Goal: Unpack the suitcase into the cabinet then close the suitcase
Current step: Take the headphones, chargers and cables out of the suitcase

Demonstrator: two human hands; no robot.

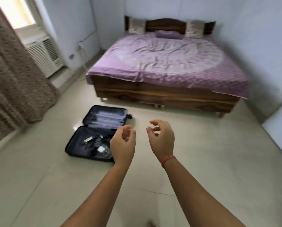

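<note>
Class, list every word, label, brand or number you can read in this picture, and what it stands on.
Nothing here is legible.
Window air conditioner: green marks on its front panel, too blurred to read.
Open suitcase: white tags on the small items inside, too small to read.

Two forearms, bare along their whole visible length down to the bottom edge. Left hand bare, right hand bare too. Worn: a thin orange-red thread band on the right wrist, several strands wound side by side. Small blurred bit at the bottom edge between the forearms, maybe a toe, cannot tell.
</note>
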